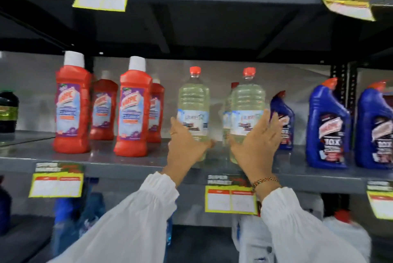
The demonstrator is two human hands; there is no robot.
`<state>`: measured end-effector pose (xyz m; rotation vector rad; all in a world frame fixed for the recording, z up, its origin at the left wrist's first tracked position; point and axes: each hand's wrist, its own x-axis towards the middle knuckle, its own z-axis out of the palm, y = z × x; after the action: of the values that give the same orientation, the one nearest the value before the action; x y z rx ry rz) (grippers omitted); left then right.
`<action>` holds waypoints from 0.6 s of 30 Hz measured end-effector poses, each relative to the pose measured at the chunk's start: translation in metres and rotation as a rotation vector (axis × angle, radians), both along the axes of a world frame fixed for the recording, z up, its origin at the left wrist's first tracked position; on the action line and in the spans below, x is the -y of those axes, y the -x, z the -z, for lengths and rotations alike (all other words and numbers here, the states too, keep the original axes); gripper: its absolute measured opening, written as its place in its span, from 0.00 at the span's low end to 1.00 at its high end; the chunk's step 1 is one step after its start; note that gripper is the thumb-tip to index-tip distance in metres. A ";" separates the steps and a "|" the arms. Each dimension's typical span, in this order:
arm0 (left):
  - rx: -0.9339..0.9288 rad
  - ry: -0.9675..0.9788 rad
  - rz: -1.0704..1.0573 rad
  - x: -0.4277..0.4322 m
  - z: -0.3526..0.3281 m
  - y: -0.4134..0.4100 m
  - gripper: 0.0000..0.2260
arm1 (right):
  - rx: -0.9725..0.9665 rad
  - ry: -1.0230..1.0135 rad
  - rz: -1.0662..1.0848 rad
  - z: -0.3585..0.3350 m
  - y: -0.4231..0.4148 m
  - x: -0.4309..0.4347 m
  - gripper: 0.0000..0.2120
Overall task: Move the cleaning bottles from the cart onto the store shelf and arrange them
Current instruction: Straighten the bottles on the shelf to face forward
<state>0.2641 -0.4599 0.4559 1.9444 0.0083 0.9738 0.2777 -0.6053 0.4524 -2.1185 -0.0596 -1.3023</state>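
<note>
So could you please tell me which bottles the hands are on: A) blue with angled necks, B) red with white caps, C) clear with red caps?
C: the left hand and right hand each rest against a clear bottle with a red cap.

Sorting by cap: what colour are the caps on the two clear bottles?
Red-orange, on both clear bottles; seen in the head view.

Shop aisle: grey metal shelf with yellow price tags, rows of cleaning bottles on display.
</note>
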 end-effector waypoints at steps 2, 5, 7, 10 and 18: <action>-0.083 -0.001 -0.048 0.004 0.006 -0.007 0.47 | -0.154 -0.127 -0.200 0.002 -0.006 0.019 0.55; -0.109 -0.049 -0.122 0.001 0.006 -0.012 0.39 | -0.262 -0.200 -0.359 0.001 -0.013 0.031 0.45; -0.109 -0.067 -0.129 -0.001 0.005 -0.013 0.38 | -0.264 -0.205 -0.369 0.001 -0.017 0.031 0.42; -0.103 -0.085 -0.139 -0.001 0.007 -0.014 0.36 | -0.248 -0.229 -0.366 0.001 -0.021 0.028 0.42; -0.069 -0.106 -0.148 -0.002 0.010 -0.011 0.36 | -0.303 -0.269 -0.425 -0.001 -0.024 0.033 0.41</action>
<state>0.2748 -0.4574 0.4463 2.0973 0.1448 1.0209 0.3018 -0.6382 0.4537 -1.9134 -0.1841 -0.6944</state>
